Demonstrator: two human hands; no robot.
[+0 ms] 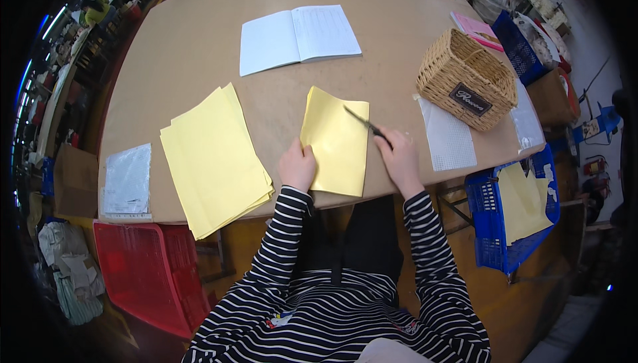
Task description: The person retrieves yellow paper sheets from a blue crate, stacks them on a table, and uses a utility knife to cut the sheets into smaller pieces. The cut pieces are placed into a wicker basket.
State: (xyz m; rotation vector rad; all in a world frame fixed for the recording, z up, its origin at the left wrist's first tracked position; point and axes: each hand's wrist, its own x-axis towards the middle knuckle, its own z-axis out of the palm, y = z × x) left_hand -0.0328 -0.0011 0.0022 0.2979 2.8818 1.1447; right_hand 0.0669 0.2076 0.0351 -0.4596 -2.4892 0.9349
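A folded yellow paper sheet [337,140] lies upright before me at the table's near side, its fold layers showing along the left edge. My left hand [297,166] pinches its lower left edge, thumb on top. In my right hand [400,157], fingers closed, is a slim dark blade with a black handle [362,122]; whether it is a knife or closed scissors I cannot tell. Its tip lies over the sheet's upper right part, pointing to the far left. A loose stack of larger yellow sheets [211,157] sits to the left of my left hand.
An open notebook [299,39] lies farther back. At right stand a wicker basket [438,74], a white gridded sheet [446,138] and a pink booklet [477,29]. A blue crate [484,230] with yellow scraps is below right, a red crate [136,263] below left. A plastic packet [127,178] lies left.
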